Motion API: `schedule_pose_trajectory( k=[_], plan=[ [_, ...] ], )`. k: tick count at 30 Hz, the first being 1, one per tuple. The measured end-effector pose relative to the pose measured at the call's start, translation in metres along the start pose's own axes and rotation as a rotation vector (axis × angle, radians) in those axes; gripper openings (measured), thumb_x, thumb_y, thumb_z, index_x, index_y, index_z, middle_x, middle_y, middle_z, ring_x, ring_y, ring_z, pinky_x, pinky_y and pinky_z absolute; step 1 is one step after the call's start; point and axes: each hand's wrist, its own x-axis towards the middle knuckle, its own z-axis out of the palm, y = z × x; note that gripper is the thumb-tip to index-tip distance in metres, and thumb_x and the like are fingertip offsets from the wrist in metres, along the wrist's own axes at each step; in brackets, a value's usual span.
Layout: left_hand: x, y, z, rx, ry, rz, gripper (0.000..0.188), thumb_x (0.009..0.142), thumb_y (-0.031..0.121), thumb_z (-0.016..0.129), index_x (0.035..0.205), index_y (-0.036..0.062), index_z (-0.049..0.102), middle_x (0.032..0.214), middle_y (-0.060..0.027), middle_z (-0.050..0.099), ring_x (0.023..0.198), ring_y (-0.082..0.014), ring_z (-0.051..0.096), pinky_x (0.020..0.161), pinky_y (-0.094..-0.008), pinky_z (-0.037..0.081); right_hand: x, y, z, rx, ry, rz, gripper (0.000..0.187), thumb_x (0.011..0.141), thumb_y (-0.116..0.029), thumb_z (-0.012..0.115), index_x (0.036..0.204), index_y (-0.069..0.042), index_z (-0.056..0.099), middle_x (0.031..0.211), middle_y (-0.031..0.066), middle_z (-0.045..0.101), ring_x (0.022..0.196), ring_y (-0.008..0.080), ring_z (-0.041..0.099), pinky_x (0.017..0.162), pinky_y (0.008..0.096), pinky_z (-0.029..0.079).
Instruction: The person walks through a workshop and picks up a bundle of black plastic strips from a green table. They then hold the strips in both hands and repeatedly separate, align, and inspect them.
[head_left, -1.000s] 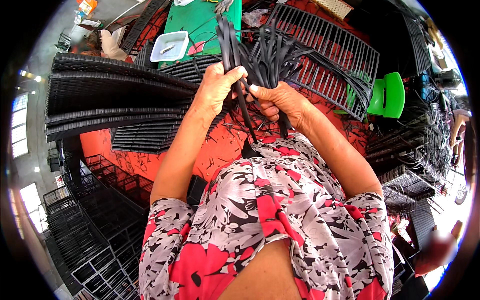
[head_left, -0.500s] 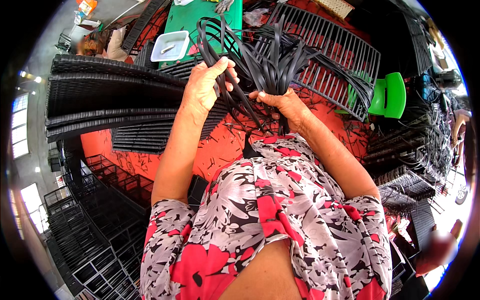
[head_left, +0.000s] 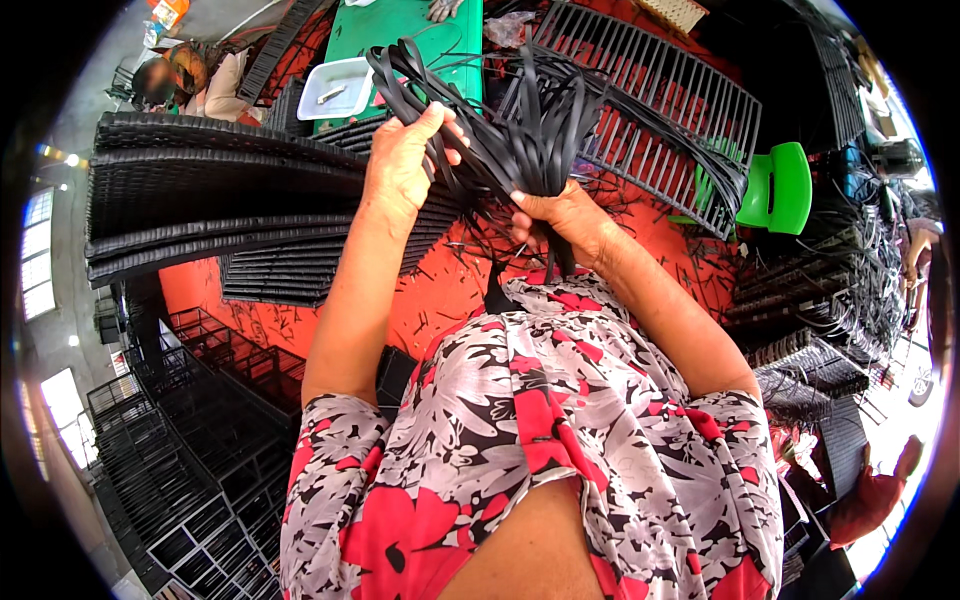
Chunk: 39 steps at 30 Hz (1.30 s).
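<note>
A looped bundle of flat black strips (head_left: 545, 150) stands up between my two hands in front of my chest. My right hand (head_left: 560, 215) wraps round the bundle's lower part, with strip ends hanging below it. To the left, my left hand (head_left: 408, 160) is closed on several strips that arch over in long loops above its fingers. Those loops run across from one hand to the other. Exactly how many strips each hand grips is hidden by the fingers.
Stacked black woven panels (head_left: 230, 200) rise at left. Beyond my hands are a green table (head_left: 400, 30) with a clear plastic tub (head_left: 338, 88), and a slatted black frame (head_left: 650, 100). A green chair (head_left: 775, 190) stands right. Strip scraps litter the red floor (head_left: 400, 310). Another person (head_left: 205, 85) is far left.
The bundle and the loops have shifted slightly left, and the loops now lean closer to the right-hand bundle. Both hands keep their hold.
</note>
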Motion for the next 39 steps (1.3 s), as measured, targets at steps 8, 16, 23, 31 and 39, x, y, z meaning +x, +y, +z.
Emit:
schedule_pose_trajectory(
  k=[8,16,23,31,39],
  plan=[
    [0.007,0.007,-0.003,-0.111,-0.15,-0.081,0.022,0.085,0.021,0.057,0.089,-0.0011,0.058,0.078,-0.0105,0.06,0.073,-0.0222,0.06,0.05,-0.0252,0.04,0.0,-0.014,-0.017,0.282,-0.112,0.043,0.02,0.087,-0.021,0.057,0.088,-0.001,0.054,0.059,-0.0064,0.038,0.047,0.0022,0.032,0.039,0.0158,0.027],
    [-0.001,0.006,0.015,-0.121,-0.15,-0.205,0.025,0.087,0.022,0.055,0.095,-0.0014,0.059,0.079,-0.0095,0.061,0.074,-0.0213,0.06,0.052,-0.0246,0.041,-0.019,-0.033,0.005,0.012,-0.147,0.057,0.017,0.076,-0.006,0.066,0.083,-0.002,0.05,0.062,0.0035,0.05,0.049,0.0106,0.047,0.04,0.0221,0.036],
    [0.011,0.014,0.001,-0.263,-0.159,-0.239,0.018,0.086,0.015,0.056,0.091,-0.0016,0.058,0.079,-0.0115,0.059,0.076,-0.023,0.057,0.051,-0.0257,0.04,-0.008,-0.02,-0.015,0.216,-0.15,0.031,0.011,0.083,-0.002,0.052,0.093,0.0,0.048,0.062,0.0008,0.046,0.046,0.0029,0.032,0.039,0.0171,0.027],
    [0.004,0.015,0.005,-0.154,-0.155,-0.144,0.015,0.085,0.016,0.058,0.086,0.0015,0.057,0.078,-0.0088,0.058,0.072,-0.0223,0.057,0.049,-0.0249,0.039,-0.005,-0.019,-0.019,0.36,-0.217,0.12,0.013,0.082,-0.006,0.056,0.092,0.001,0.051,0.062,0.0004,0.046,0.044,0.0024,0.032,0.037,0.0162,0.025],
    [-0.006,0.009,0.021,-0.133,-0.096,-0.124,0.019,0.085,0.023,0.059,0.08,0.0046,0.056,0.069,-0.0074,0.058,0.062,-0.0206,0.057,0.043,-0.0251,0.038,-0.011,-0.019,0.001,0.028,-0.137,0.042,0.017,0.079,-0.013,0.066,0.083,0.0,0.056,0.054,-0.0044,0.039,0.042,0.0033,0.031,0.037,0.0181,0.022]
  ],
)
